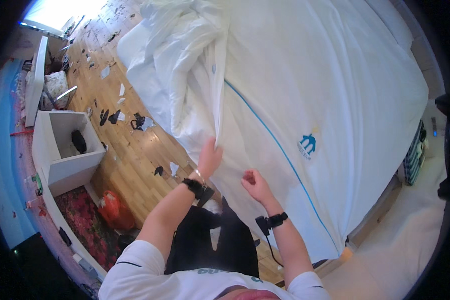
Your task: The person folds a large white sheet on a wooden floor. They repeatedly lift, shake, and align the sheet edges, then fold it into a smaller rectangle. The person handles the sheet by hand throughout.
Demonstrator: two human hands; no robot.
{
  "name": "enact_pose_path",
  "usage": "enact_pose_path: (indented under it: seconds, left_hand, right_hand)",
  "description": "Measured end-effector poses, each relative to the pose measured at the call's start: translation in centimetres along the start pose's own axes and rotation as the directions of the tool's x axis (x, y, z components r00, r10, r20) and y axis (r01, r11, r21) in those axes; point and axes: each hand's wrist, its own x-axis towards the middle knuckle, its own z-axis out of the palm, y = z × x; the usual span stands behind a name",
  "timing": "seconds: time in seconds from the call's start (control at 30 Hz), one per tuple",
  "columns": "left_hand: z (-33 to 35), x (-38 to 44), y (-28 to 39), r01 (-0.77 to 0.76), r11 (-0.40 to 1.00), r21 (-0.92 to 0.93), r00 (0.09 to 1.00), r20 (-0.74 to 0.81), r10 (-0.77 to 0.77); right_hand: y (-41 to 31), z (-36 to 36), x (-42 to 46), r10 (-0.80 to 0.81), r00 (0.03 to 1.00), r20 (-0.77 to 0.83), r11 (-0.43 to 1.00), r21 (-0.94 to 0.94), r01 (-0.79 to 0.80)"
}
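Observation:
A large white bed cover with a thin blue stripe and a blue printed emblem spreads over the bed before me. Along its left part a folded edge runs down to my left hand, whose fingers are closed on the fabric. Bunched white bedding lies loosely beyond that hand, at the bed's far left. My right hand hovers close over the near part of the cover, its fingers loosely curled and nothing visible in them. Whether its fingertips touch the cloth is unclear.
Scraps of paper and dark pieces litter the wooden floor left of the bed. A white open-topped cabinet holds a dark object. Near it sits a red plastic bag. A cable hangs from my right wristband.

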Motion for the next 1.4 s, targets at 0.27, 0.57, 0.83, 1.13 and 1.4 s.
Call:
enact_pose_path:
  seconds: [0.27,0.57,0.83,1.13,1.4]
  left_hand:
    - [-8.0,-0.9,-2.0,0.082,0.995,0.059,0.919,0.381,-0.098]
    - [-16.4,14.4,-3.9,-0.052,0.997,-0.058,0.992,0.113,0.059]
    - [-27.4,25.3,-2.7,-0.100,0.994,-0.040,0.966,0.236,0.106]
    - [-32.0,37.7,-1.5,-0.286,0.956,0.069,0.956,0.081,0.281]
    - [-30.4,49.6,1.1,-0.391,0.910,0.138,0.920,0.089,0.382]
  right_hand:
    - [-8.8,4.6,13.9,-0.297,0.955,0.003,0.947,-0.124,0.295]
    - [-16.1,10.2,25.1,-0.256,0.953,-0.162,0.966,-0.059,0.250]
    - [-24.3,8.9,38.6,0.207,0.894,-0.398,0.679,0.716,0.161]
    - [-28.1,21.1,38.1,-0.229,0.963,0.140,0.867,-0.420,0.267]
    - [-26.9,13.9,45.2,0.107,0.824,-0.557,0.891,0.421,0.169]
